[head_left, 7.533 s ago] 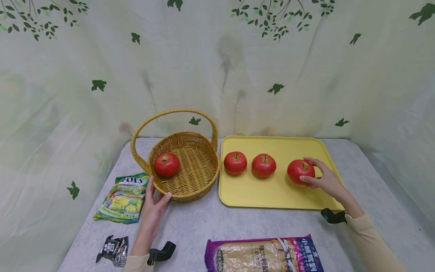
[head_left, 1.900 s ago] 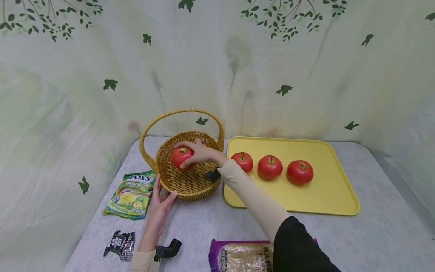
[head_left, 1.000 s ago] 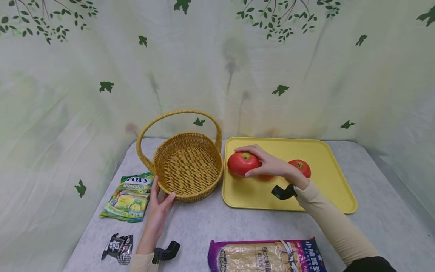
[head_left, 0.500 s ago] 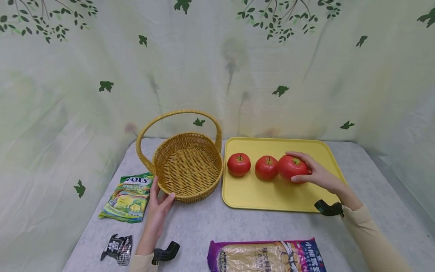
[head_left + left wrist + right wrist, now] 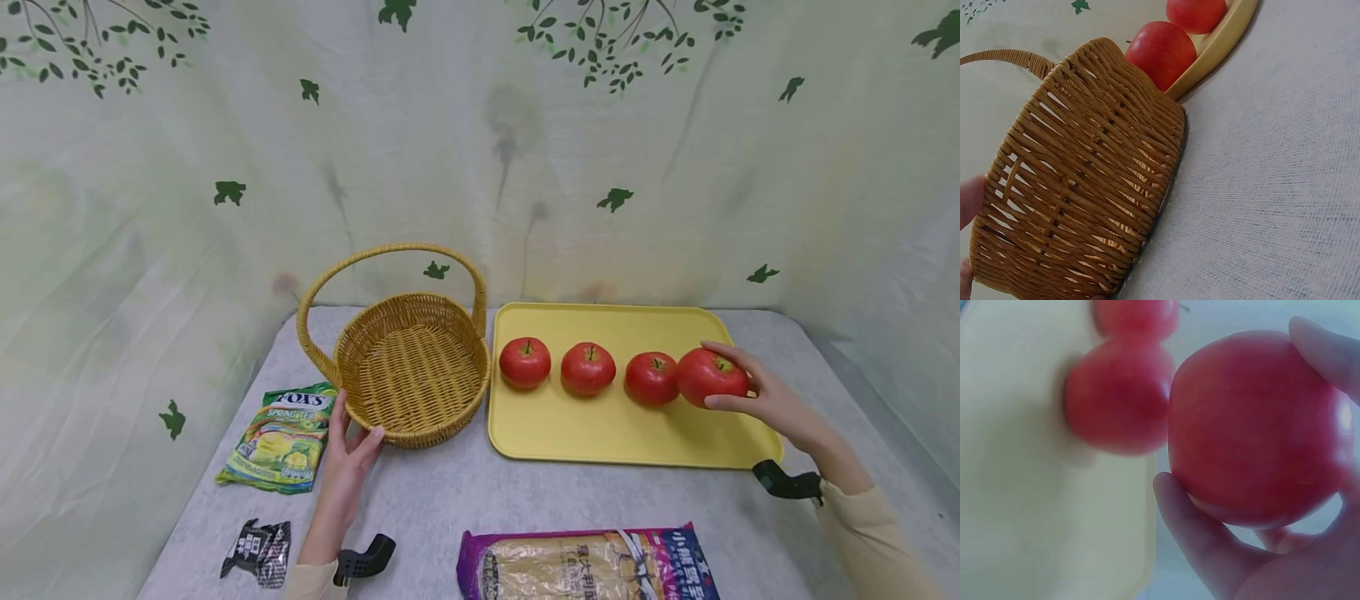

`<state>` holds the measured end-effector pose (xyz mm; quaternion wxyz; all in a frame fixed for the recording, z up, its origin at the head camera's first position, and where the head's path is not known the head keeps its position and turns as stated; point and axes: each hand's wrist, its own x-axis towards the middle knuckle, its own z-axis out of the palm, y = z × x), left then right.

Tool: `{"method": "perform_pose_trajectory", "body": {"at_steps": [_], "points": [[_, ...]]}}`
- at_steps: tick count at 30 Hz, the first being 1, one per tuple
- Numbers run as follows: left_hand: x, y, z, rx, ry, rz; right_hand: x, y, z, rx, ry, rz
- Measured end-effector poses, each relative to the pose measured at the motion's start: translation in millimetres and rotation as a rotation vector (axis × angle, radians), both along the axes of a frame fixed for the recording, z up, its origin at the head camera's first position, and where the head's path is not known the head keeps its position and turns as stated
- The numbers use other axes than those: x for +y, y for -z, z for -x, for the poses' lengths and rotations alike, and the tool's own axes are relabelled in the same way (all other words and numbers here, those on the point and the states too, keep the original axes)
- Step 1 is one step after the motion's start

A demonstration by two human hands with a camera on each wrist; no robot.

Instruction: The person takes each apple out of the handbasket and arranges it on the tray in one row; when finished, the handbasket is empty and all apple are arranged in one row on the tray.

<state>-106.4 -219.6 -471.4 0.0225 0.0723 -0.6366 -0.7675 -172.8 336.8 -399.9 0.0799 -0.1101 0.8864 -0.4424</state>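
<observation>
My left hand (image 5: 348,467) holds the wicker basket (image 5: 416,375) at its near left side, thumb at the rim and fingers along the wall. The basket's inside shows bare woven cane. My right hand (image 5: 780,408) grips a red apple (image 5: 708,377) between thumb and fingers, over the right part of the yellow tray (image 5: 570,429). In the right wrist view this apple (image 5: 1260,425) fills much of the picture. Three other red apples, a left one (image 5: 525,362), a middle one (image 5: 588,368) and a right one (image 5: 651,378), sit in a row on the tray.
A green candy bag (image 5: 281,437) lies left of the basket, beside my left hand. In front of it is a small black wrapped packet (image 5: 258,550). A long purple-ended noodle pack (image 5: 585,562) lies at the near edge. A printed curtain (image 5: 450,167) hangs behind the table.
The right hand took an apple out of the basket, carried it over the tray, and has just moved it further right past the other three. The left hand stays at the basket.
</observation>
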Motion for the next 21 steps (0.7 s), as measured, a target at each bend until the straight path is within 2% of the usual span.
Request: {"method": "perform_pose_trajectory", "body": {"at_steps": [10,21], "points": [[0.9,-1.9,0.2,0.002,0.001,-0.006,16.8,4.8,-7.6,-0.013,0.072,-0.039],[0.8,-2.5,0.5,-0.018,-0.007,-0.011,33.3,22.8,-14.0,-0.047,0.119,-0.065]]}}
